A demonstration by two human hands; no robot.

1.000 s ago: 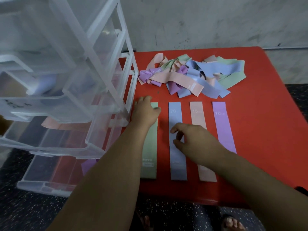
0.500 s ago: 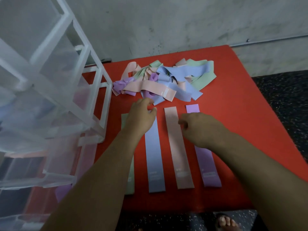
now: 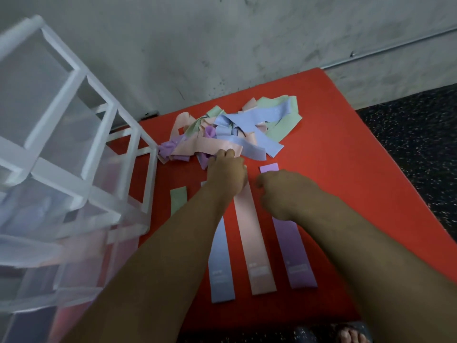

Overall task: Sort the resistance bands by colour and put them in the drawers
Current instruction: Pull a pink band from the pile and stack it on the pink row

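At twelve o'clock on the red table (image 3: 346, 194), a tangled pile of resistance bands (image 3: 237, 129). Nearer, laid flat side by side: green band (image 3: 178, 199), blue band (image 3: 220, 268), pink band (image 3: 254, 243), purple band (image 3: 294, 256). Touching the pile's six o'clock edge with bent fingers of the left hand (image 3: 226, 174); grip impossible to tell. Over the purple band's far end, right hand (image 3: 279, 191) curled, any hold hidden. At nine o'clock, clear drawers (image 3: 61, 169).

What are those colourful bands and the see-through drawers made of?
The bands look like thin, matte rubber or latex, maybe soft fabric: they flop and twist in the heap. The drawers look like cloudy see-through plastic in a white plastic frame: colours show faintly through the walls.
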